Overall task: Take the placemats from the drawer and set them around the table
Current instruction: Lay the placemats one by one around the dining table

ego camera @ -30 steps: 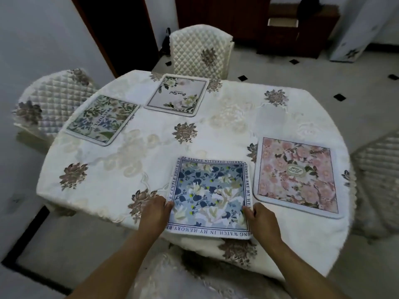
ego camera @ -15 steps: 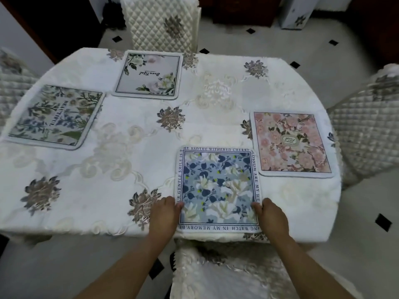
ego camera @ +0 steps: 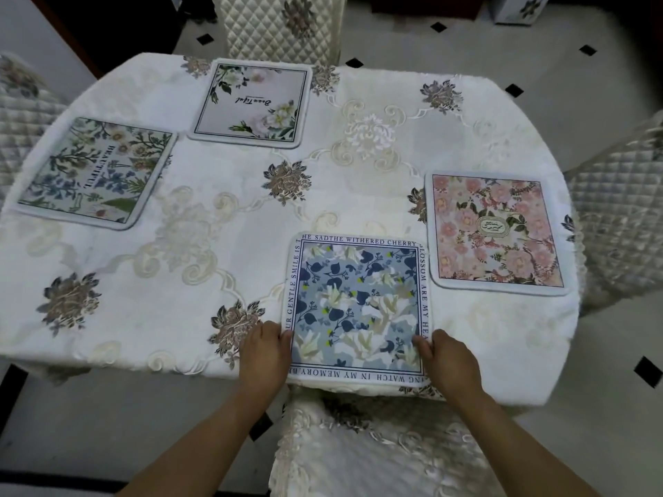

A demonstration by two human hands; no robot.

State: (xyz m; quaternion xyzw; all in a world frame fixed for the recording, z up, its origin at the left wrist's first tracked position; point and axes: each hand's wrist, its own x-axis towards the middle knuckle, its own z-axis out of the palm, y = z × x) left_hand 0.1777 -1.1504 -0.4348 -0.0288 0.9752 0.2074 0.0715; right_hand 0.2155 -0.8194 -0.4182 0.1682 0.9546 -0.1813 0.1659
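Note:
A blue floral placemat (ego camera: 358,310) with a text border lies flat at the near edge of the table (ego camera: 201,252), which has a white embroidered cloth. My left hand (ego camera: 263,356) pinches its near-left edge and my right hand (ego camera: 450,360) pinches its near-right edge, thumbs on top. A pink floral placemat (ego camera: 497,233) lies to the right. At the far side sits a white placemat with flowers (ego camera: 253,104). A green botanical placemat (ego camera: 95,172) lies on the left.
Quilted cream chairs stand around the table: one right in front of me (ego camera: 376,450), one at the far side (ego camera: 276,26), one on the right (ego camera: 620,217), one on the left (ego camera: 21,113). The tiled floor shows beyond.
My view has shifted right and more squarely over the table. Both hands stay on the blue placemat's near corners; the mat sits squarer to the table edge than a second ago.

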